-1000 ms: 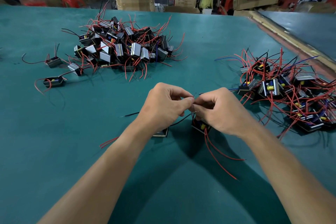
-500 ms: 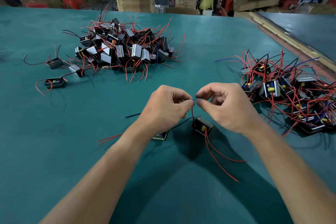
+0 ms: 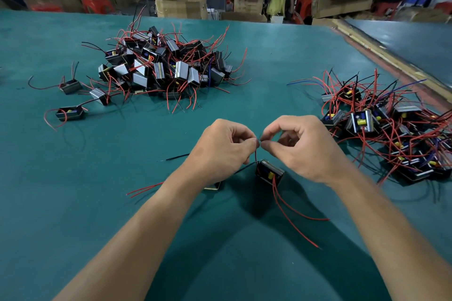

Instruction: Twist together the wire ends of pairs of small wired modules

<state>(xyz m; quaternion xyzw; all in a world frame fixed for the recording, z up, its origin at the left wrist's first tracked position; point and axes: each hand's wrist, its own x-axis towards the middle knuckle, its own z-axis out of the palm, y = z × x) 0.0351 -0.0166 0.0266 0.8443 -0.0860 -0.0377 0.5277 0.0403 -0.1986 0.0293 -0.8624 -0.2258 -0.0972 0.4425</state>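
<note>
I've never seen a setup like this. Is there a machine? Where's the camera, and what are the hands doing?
No machine: these are a person's two bare hands, filmed by a camera worn on the head, looking forward and down. The left hand and right hand pinch thin wire ends where they meet. Just below is a small black module; a second module peeks from under the left wrist. The green table also holds a heap of modules far left and a tangled pile at right.
</note>
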